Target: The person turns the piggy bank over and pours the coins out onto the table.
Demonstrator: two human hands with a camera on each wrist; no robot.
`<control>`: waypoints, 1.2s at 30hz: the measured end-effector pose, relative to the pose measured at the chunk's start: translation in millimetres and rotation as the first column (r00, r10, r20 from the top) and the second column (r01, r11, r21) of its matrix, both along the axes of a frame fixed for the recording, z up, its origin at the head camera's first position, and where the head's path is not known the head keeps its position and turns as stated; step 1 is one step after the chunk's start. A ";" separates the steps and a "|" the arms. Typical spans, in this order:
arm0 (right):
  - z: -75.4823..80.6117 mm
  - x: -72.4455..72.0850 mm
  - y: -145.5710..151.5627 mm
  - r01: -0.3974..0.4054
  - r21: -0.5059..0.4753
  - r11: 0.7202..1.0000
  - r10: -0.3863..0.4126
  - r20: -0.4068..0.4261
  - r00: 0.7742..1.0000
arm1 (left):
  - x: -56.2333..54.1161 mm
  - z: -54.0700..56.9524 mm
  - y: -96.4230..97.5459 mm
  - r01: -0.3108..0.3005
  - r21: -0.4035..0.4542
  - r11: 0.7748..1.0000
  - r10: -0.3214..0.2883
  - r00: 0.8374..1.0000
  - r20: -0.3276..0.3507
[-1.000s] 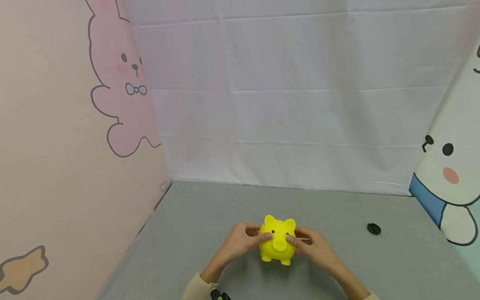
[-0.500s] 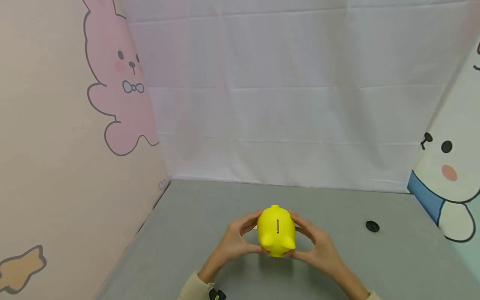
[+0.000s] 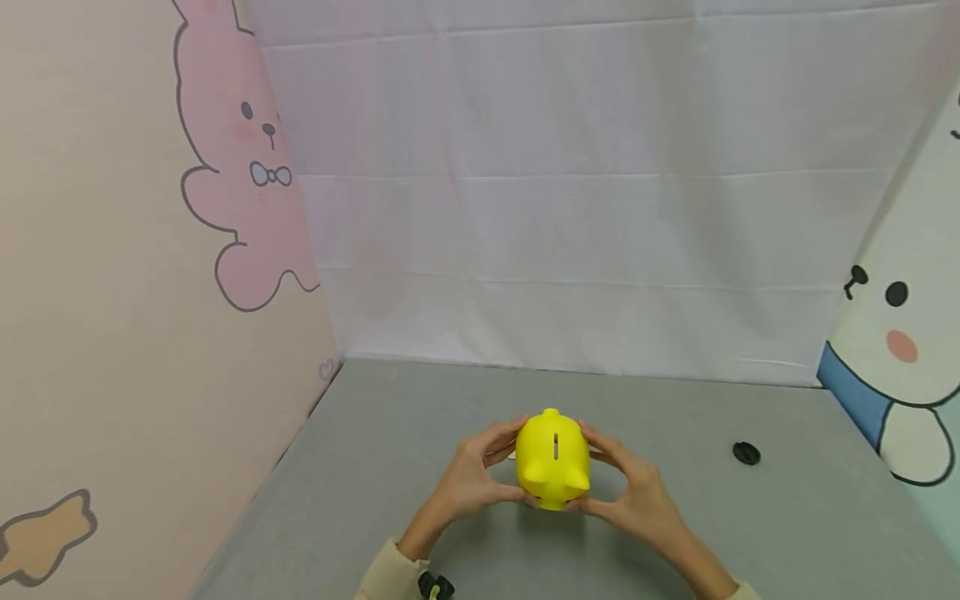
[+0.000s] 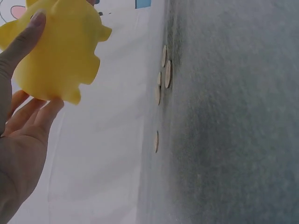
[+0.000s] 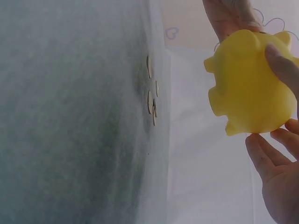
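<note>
A yellow piggy bank (image 3: pixel 553 467) is held up off the table between both hands, its slotted back turned toward the head camera and its snout toward the person. My left hand (image 3: pixel 468 479) grips one side, thumb near the face and fingers toward the rear. On the opposite side my right hand (image 3: pixel 637 492) holds it the same way. In the left wrist view several coins (image 4: pixel 168 73) lie on the table below the piggy bank (image 4: pixel 63 51). The right wrist view shows these coins (image 5: pixel 150 102) too; the piggy bank mostly hides them from the head camera.
A black round plug (image 3: pixel 746 453) lies on the grey table (image 3: pixel 405 408) to the right. White cloth (image 3: pixel 570 192) hangs behind the table, and a wall with cartoon drawings (image 3: pixel 240 167) stands at the left.
Both hands have raised the piggy bank and tipped it, so its slotted back shows where its face did a second ago. In the last half second it has barely moved.
</note>
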State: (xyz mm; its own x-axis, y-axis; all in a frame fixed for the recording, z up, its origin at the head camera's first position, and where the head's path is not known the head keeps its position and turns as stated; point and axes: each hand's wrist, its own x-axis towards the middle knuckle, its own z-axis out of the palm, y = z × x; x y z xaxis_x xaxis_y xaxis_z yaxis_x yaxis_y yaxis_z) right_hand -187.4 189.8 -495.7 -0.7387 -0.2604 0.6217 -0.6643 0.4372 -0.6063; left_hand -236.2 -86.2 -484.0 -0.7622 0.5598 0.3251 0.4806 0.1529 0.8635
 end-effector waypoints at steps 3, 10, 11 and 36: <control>1.9 0.8 0.4 0.024 0.004 1.000 -0.024 0.035 0.999 | 0.0 0.1 0.2 -0.001 -0.014 1.000 0.002 1.000 0.020; 5.6 2.5 -0.3 0.081 -0.014 0.997 -0.076 0.236 0.969 | 0.7 -1.4 2.5 -0.012 -0.063 0.998 0.021 0.990 0.141; 6.8 2.8 -1.2 0.097 -0.020 0.995 -0.088 0.278 0.956 | 0.4 -1.9 3.2 -0.018 -0.079 0.997 0.031 0.986 0.165; 19.2 5.5 -9.0 0.143 -0.091 0.985 -0.060 0.600 0.798 | 5.0 6.5 5.2 -0.063 -0.137 0.989 0.116 0.901 0.418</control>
